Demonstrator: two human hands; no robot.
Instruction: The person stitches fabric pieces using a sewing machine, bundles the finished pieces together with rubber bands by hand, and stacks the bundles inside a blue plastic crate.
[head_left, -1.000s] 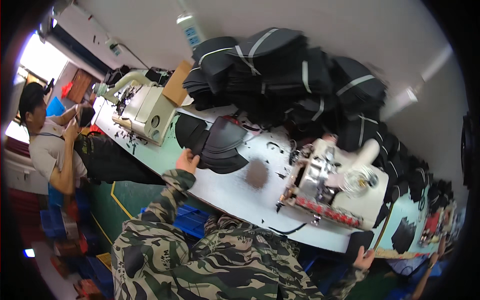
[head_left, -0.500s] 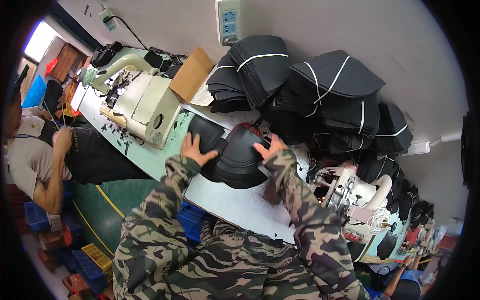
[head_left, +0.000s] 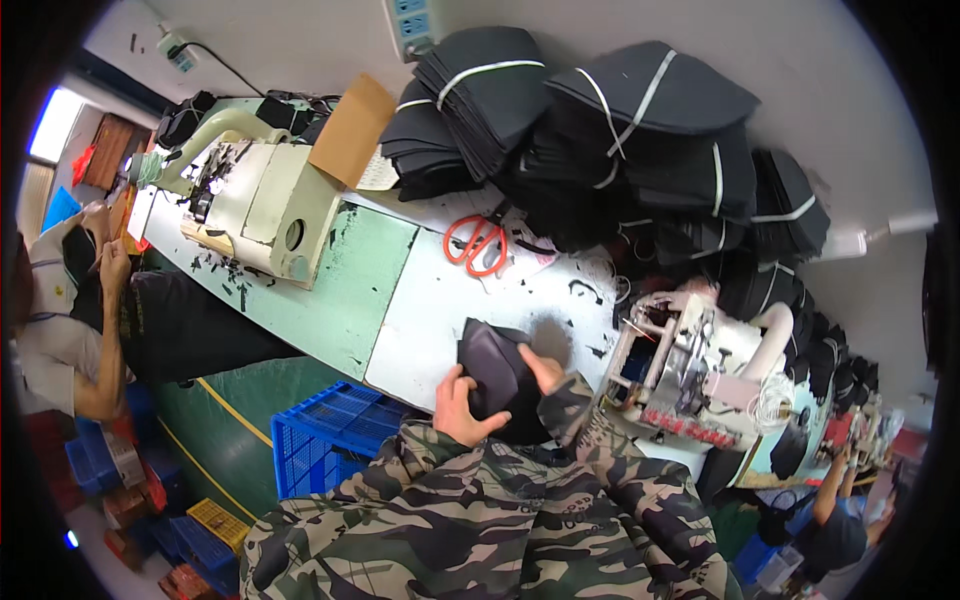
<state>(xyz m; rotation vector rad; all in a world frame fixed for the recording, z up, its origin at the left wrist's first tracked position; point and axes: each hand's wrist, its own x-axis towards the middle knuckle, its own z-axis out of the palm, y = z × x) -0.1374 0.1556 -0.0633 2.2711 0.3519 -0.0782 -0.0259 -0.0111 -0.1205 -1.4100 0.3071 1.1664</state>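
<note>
A long worktable with a white and pale-green top (head_left: 335, 290) carries everything; the camouflage jacket hides part of its front edge. A heap of black curved panels in white bands (head_left: 640, 130) covers much of the back edge, its lower layers merging into darkness. Toward the right end stands a white metal sewing machine (head_left: 700, 375), its details hard to make out; near the left end stands a cream boxy sewing machine (head_left: 265, 200). Below the front edge sits a blue plastic crate (head_left: 300, 440), partly behind the left sleeve. A bent stack of smooth black panels (head_left: 490, 365) is at the front edge, its lower end shadowed; whether it rests on the top cannot be told. The left hand (head_left: 462, 410) grasps its left side, fingers curled and thumb spread across its lower part. The right hand (head_left: 543, 370) grips its right side, thumb forward, other fingers hidden. Nearer the back edge lie orange-handled scissors (head_left: 482, 258), blades obscured.
</note>
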